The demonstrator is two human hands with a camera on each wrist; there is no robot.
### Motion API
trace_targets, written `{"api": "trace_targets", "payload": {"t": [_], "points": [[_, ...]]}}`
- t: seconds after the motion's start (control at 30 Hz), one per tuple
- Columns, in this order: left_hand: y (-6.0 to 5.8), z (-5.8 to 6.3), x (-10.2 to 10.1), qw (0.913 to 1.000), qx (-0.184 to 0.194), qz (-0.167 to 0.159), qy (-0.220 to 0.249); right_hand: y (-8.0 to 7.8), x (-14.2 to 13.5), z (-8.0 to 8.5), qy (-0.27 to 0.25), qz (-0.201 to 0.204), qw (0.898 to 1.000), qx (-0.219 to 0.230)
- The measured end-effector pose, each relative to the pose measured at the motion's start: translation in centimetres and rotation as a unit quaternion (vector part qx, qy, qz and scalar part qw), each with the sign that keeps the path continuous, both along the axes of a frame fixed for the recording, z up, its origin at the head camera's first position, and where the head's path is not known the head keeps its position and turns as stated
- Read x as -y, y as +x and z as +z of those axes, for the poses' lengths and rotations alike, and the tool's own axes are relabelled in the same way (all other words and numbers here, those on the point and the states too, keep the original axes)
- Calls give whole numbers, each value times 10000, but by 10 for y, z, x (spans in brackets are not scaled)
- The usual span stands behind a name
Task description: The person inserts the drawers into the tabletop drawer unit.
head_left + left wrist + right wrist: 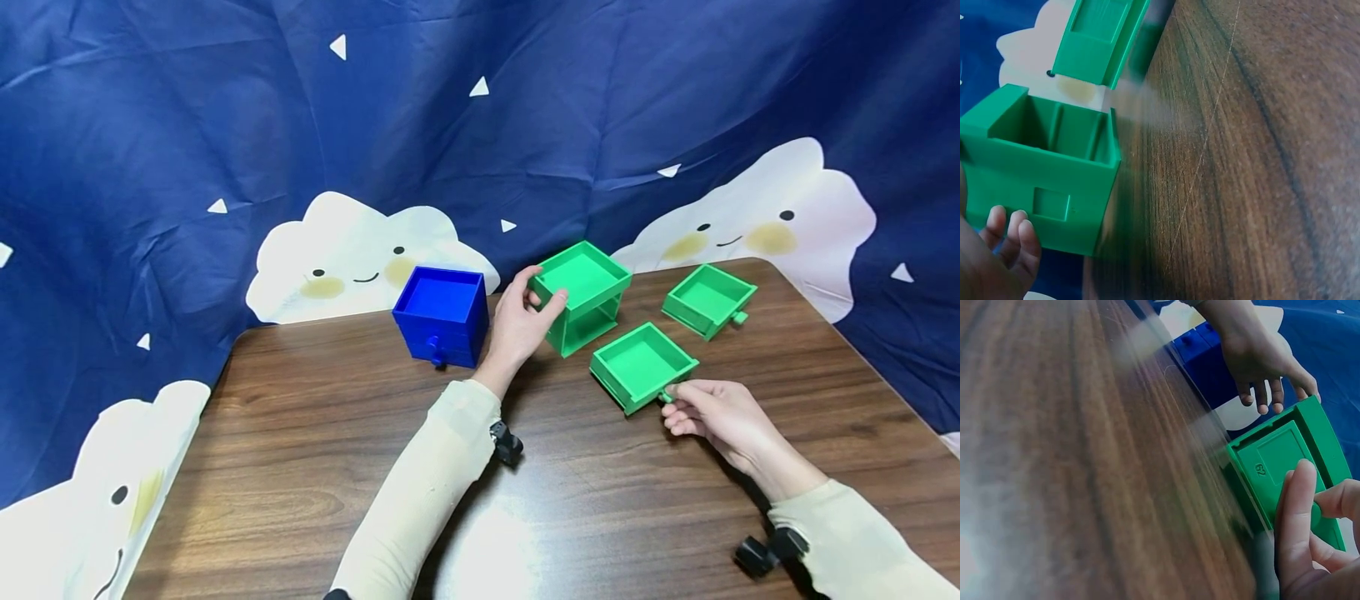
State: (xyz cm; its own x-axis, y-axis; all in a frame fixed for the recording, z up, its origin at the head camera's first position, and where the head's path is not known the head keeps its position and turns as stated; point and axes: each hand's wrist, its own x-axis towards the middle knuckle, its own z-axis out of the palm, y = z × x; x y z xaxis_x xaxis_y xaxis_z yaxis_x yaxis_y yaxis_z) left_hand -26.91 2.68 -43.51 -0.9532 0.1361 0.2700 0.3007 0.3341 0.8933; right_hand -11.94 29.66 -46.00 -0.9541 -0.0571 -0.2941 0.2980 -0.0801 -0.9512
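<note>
A green cabinet shell point(588, 287) with a shallow tray top and an open front stands right of the middle. My left hand point(519, 325) holds it at its top left corner, thumb at the rim. In the left wrist view the fingertips point(1027, 234) lie against its side wall point(1060, 162). In front of the shell is a green drawer point(643, 367), apart from it. My right hand point(720, 417) pinches its small round knob point(1315, 514) between thumb and finger. A second green drawer point(708, 298), with a knob too, lies farther back on the right, untouched.
A blue cabinet point(441, 317) with a tray top and knobs stands left of my left hand. The brown wooden table point(315, 467) ends at a dark blue curtain point(420, 133) with white clouds. Black cameras point(768, 552) are strapped at both sleeves.
</note>
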Motion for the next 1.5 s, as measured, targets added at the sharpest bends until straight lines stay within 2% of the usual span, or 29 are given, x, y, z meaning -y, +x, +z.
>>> {"api": "trace_targets", "payload": {"t": [0.5,1.13,1.5], "points": [[0,-1,0,10000,-68,-22,-7,-18,8,2,-199,114,9997,-15],[0,0,-1,10000,-42,-10,-49,-31,15,2,-185,185,9997,22],[1,1,0,10000,-36,-2,-31,-42,22,1,20,246,9997,-23]]}}
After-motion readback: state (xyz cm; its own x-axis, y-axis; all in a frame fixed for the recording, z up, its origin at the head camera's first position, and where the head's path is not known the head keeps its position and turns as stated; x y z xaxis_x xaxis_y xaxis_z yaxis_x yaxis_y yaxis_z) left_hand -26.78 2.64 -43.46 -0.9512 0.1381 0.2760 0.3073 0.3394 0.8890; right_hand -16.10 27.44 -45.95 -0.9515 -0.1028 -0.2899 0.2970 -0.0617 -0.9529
